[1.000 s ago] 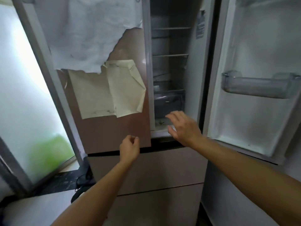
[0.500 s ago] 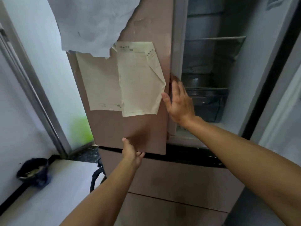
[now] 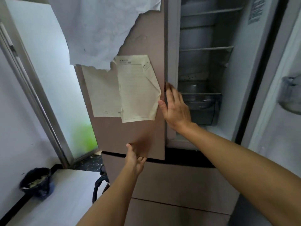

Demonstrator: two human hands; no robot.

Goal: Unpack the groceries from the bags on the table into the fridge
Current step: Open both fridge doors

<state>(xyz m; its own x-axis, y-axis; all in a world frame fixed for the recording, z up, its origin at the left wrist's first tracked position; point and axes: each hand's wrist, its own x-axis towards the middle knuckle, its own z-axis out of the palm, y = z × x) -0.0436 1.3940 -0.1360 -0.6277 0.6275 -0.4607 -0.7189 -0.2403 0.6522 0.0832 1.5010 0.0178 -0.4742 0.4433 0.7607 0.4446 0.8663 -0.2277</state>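
Fridge door (image 3: 130, 131): free long edge runs vertical. Right grip (image 3: 176, 108) clasps that edge; left grip (image 3: 135, 159) pinches the bottom edge, nearer the hinge. Outward swing likely next.

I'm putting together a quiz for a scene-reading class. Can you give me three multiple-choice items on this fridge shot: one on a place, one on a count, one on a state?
1. Where is the left hand?
A. at the bottom edge of the left fridge door
B. inside the crisper drawer
C. flat on the white counter

2. How many yellowed sheets hang on that door?
A. one
B. two
C. four

3. What state is the right fridge door in?
A. shut
B. swung open
C. taken off

Key:
1 A: its thumb lies on the door front and its fingers tuck under the edge.
2 B: two sheets overlap below the torn white paper.
3 B: its inner side and door bin face the camera.
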